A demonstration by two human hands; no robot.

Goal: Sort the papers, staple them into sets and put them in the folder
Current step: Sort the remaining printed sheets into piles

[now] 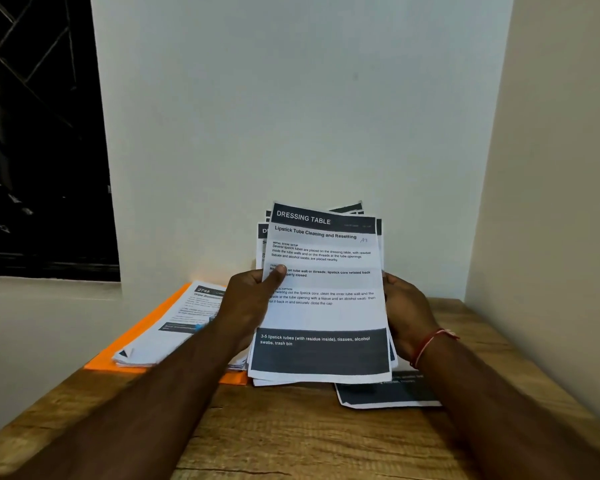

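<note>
Papers [323,313] fanned | left hand [253,299] grips edge | right hand [406,310] grips edge

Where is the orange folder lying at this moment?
In the head view, the orange folder lies flat on the wooden table, left of the left hand, with a pile of papers on it.

A wooden table [291,438] with a strong grain was set into a corner between pale walls. An orange folder [142,334] was laid flat on it, toward the far left edge. To the right of the folder, apart from it, a printed sheet [388,393] with a dark band was laid flat on the wood.
</note>
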